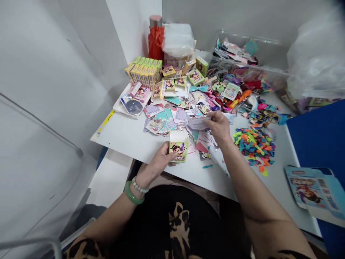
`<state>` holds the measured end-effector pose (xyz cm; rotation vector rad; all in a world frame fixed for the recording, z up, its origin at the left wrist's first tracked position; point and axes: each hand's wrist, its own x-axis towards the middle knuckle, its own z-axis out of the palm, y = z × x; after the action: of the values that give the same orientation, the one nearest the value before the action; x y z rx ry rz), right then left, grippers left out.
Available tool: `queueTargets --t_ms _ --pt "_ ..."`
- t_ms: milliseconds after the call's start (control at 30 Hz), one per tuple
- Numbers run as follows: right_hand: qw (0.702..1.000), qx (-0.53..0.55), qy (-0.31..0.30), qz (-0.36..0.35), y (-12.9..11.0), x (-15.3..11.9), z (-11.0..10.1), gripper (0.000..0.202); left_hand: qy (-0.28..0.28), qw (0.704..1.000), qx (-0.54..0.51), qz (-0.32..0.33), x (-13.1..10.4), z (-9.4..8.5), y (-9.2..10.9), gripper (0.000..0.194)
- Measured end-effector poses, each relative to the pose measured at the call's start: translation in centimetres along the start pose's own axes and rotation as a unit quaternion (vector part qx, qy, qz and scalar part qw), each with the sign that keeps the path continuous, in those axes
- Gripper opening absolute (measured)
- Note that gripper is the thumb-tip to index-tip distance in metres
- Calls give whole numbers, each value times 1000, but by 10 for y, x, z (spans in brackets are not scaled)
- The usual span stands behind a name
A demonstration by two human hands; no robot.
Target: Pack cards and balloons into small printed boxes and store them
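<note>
- At the left of the table [118, 126], you have a white tray [120, 108] carrying a pink box [142, 92] and a dark disc [134, 107].
- Just beyond the tray stand the yellow and green boxes [144, 72], packed side by side in rows.
- On the far side, past those rows, is a pink-capped bottle [155, 22] with red material [155, 41] around it, next to clear plastic [178, 39].
- Your left hand [164, 155] grasps the green box [179, 151] at the near edge of the table, thumb across its front; its white flap [178, 136] stands up, open.
- Beyond that box, the cards [164, 117] lie in a loose, overlapping heap.
- Your right hand [219, 127], to the right of the green box and a little farther off, pinches a pale purple piece [198, 124] over the heap.
- Far right of the heap, a clear bin [252, 64] holds more cards and mixed pieces.
- Nearer, to the right of your right hand, small coloured balloons [254, 145] lie piled up.
- At the near right edge rests a blue box [314, 192], pressed flat.
</note>
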<state>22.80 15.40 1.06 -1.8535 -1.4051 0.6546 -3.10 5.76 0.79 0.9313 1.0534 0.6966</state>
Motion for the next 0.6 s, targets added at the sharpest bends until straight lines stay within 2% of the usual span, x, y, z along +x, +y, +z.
queueTargets --t_ms 67,133,267,400,500,600 --pt "995 98 17 -4 2 1 -9 14 -7 1000 11 0 0 1 2 50" --pt "989 140 36 -11 3 1 -18 15 -9 1000 15 0 -1 1 3 49" --pt "990 109 87 -21 3 -7 -31 23 -14 1000 10 -3 -1 2 0 50" --pt "990 78 92 -73 -1 -26 -38 33 -24 1000 9 -7 -3 6 -2 48" --pt "987 94 68 -114 -8 -45 -40 30 -39 999 17 -10 -4 7 -3 46" --pt "980 157 -7 -123 -15 -63 -42 34 -38 998 38 -11 -5 7 -2 43"
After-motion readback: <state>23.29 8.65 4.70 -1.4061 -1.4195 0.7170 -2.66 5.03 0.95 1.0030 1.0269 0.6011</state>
